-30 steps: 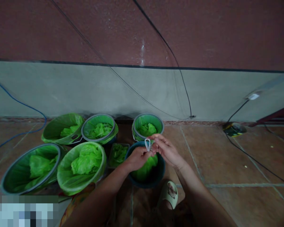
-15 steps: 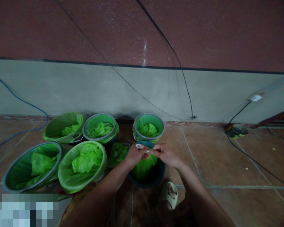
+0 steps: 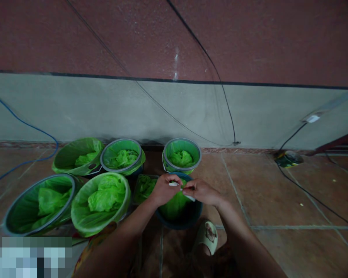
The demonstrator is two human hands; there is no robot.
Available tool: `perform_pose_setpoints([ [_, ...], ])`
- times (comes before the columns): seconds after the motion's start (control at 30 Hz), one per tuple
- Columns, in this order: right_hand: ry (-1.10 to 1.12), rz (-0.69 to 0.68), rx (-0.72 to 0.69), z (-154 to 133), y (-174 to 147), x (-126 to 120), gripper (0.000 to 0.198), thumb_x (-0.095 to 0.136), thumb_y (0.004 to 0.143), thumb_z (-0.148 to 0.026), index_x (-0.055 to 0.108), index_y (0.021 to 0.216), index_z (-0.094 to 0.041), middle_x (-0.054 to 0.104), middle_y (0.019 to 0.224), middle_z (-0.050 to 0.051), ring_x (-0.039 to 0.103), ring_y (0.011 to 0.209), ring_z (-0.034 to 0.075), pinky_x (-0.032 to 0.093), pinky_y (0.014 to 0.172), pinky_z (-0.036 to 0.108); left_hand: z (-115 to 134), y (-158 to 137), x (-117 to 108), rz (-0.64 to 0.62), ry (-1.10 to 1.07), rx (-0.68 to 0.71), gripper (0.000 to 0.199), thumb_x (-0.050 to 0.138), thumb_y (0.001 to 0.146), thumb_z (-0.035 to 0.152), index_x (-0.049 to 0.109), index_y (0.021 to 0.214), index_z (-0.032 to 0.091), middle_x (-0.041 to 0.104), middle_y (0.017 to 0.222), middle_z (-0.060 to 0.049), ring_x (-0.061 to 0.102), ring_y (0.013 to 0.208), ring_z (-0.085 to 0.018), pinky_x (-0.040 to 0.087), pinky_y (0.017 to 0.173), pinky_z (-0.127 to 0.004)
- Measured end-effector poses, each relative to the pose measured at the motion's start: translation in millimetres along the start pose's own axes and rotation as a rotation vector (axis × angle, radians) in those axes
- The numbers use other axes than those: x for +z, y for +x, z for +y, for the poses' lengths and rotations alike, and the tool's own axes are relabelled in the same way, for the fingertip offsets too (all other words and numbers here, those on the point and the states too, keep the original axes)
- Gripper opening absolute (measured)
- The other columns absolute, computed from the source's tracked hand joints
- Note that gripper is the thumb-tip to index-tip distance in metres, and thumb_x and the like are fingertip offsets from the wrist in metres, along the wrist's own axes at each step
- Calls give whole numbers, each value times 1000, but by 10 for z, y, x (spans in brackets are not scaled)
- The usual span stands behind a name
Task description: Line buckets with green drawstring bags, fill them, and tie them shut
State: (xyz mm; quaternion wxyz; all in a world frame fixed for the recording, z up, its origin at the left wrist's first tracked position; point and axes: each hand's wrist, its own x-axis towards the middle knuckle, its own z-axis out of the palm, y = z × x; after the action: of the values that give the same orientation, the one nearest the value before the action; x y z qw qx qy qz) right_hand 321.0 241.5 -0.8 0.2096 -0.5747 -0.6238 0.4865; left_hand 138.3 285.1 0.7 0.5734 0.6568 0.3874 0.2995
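From the head camera, the only view, looked down toward a brown tiled floor (image 3: 263, 193) beside a wall (image 3: 249, 116), dark red above and pale below. Held the left hand (image 3: 164, 190) and the right hand (image 3: 204, 192) close together over a blue bucket (image 3: 188, 222), low and just right of centre. Pinched a white strip (image 3: 190, 198) with both, thumbs and fingers nearly closed, a bit of white poking out on either side. Had a green bundle (image 3: 174, 205) directly below, inside the blue bucket, rising toward the fingertips and apparently narrowed at the top. Seemed partway through the work here: gathered, by the look of it, but with no finished fastening in sight, the fingers hiding any knot. Made out no such strip on the green contents of the other containers, seemingly left undone: a lined bucket (image 3: 174, 147) just behind, plus, farther left, a green-lined tub (image 3: 59, 166) and a grey-rimmed bucket (image 3: 118, 146) near the wall, with a large tub (image 3: 20, 214) and a green-lined basin (image 3: 81, 218) in front. Saw also a small clear tray (image 3: 137, 197) of green pieces, left of the blue bucket.
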Motion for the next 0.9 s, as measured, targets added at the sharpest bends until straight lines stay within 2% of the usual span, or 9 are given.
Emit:
perform_pose_setpoints([
  [0.13, 106, 205, -46, -63, 49, 38, 22, 56, 80, -32, 72, 86, -19, 66, 74, 0, 50, 63, 12, 38, 60, 25, 36, -37, -16, 16, 124, 206, 13, 57, 73, 15, 70, 75, 16, 65, 73, -1, 57, 68, -12, 42, 67, -23],
  [0.27, 355, 173, -66, -159, 82, 89, 24, 59, 80, -40, 69, 82, -18, 64, 73, -1, 48, 58, 10, 38, 55, 23, 22, -52, 16, 45, 114, 296, 17, 53, 80, 16, 70, 80, 16, 65, 78, -3, 59, 71, -13, 45, 70, -24],
  [0.43, 470, 126, 19, -131, 83, 140, 30, 66, 77, -47, 67, 83, -17, 61, 67, -3, 46, 52, 7, 34, 48, 19, -41, -28, 101, 144, -31, 139, 30, 52, 80, 17, 67, 106, 18, 68, 89, -3, 59, 67, -12, 48, 65, -22],
  [0.5, 479, 117, 50, -72, 89, 155, 32, 66, 76, -49, 67, 81, -17, 60, 65, -3, 47, 51, 6, 33, 47, 19, -59, -14, 123, 188, -9, 75, 33, 55, 76, 15, 66, 107, 18, 68, 90, -2, 59, 65, -11, 47, 62, -21],
  [0.57, 484, 127, 80, -1, 104, 169, 33, 68, 73, -49, 68, 78, -16, 61, 65, -2, 48, 51, 6, 35, 47, 19, -82, 3, 125, 212, 34, 10, 30, 57, 73, 15, 69, 100, 18, 68, 85, -2, 59, 65, -11, 46, 60, -21],
  [0.73, 438, 158, 193, 166, 181, 229, 23, 70, 68, -39, 68, 72, -17, 58, 58, -2, 49, 51, 8, 39, 49, 20, -227, 56, 77, 88, 98, -118, 16, 59, 70, 17, 73, 78, 15, 68, 67, -2, 56, 57, -12, 42, 55, -22],
  [0.83, 319, 176, 270, 237, 244, 304, 15, 62, 75, -31, 66, 70, -18, 55, 56, -2, 49, 52, 9, 39, 49, 20, -349, 82, 54, 16, 222, -103, 17, 59, 73, 19, 75, 76, 16, 71, 67, -2, 59, 62, -14, 43, 59, -23],
  [0.9, 156, 193, 276, 279, 280, 348, 15, 57, 79, -26, 64, 69, -18, 55, 55, -2, 49, 53, 10, 38, 52, 21, -416, 88, 49, -29, 349, -60, 22, 55, 78, 20, 77, 80, 18, 74, 74, -5, 64, 70, -17, 46, 67, -25],
])
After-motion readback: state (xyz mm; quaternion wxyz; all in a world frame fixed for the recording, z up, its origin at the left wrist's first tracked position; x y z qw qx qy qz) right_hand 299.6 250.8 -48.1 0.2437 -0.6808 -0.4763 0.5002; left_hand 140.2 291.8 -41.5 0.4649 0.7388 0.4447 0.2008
